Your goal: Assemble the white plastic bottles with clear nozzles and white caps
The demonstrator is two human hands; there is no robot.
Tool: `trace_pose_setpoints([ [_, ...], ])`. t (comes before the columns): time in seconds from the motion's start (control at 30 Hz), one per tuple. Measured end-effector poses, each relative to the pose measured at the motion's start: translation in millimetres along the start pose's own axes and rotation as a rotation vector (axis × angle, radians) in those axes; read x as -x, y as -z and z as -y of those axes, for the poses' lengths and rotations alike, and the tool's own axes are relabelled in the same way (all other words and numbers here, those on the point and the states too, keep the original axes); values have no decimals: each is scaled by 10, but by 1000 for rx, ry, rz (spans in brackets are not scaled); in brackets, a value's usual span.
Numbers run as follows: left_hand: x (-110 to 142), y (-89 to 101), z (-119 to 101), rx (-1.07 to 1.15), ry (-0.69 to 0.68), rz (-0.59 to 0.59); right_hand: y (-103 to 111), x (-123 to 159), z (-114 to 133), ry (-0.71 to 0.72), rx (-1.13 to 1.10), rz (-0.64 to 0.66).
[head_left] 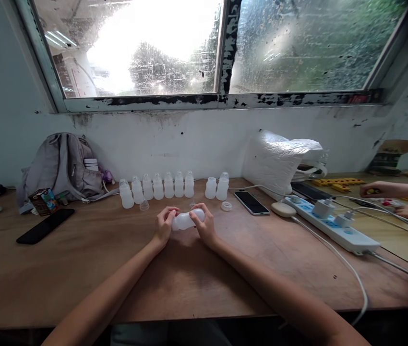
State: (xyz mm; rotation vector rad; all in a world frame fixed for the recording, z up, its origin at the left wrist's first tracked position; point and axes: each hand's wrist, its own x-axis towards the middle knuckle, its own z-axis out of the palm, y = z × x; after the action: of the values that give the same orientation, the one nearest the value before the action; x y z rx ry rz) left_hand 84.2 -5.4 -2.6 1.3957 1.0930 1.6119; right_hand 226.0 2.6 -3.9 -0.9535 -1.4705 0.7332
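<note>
Both my hands hold one white translucent baby bottle on its side, just above the table. My left hand grips its left end and my right hand is wrapped round its right end. Behind them several similar baby bottles stand upright in a row, most with clear domed tops. A bottle without a dome stands beside a capped one. Loose on the table are a clear dome cap and a white ring. Another small clear piece is partly hidden behind my hands.
A grey backpack, a small box and a black phone are on the left. To the right lie another phone, a round pad, a power strip with cables and a white bag. Another person's hands are at far right.
</note>
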Motion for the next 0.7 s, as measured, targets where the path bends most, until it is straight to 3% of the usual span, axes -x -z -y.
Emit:
trace_pose_setpoints([
  [0.13, -82, 64, 33, 11, 11, -36, -17, -24, 5, 2, 5, 37],
  [0.3, -241, 203, -1, 122, 83, -170, 15, -123, 61, 50, 113, 229],
  [0.47, -367, 371, -57, 376, 320, -245, 41, -184, -16, 140, 254, 403],
  [0.57, -393, 414, -40, 503, 412, -243, 5, -184, -118, 192, 345, 412],
  [0.7, -341, 335, 16, 517, 403, -173, -52, -171, -207, 260, 413, 400],
])
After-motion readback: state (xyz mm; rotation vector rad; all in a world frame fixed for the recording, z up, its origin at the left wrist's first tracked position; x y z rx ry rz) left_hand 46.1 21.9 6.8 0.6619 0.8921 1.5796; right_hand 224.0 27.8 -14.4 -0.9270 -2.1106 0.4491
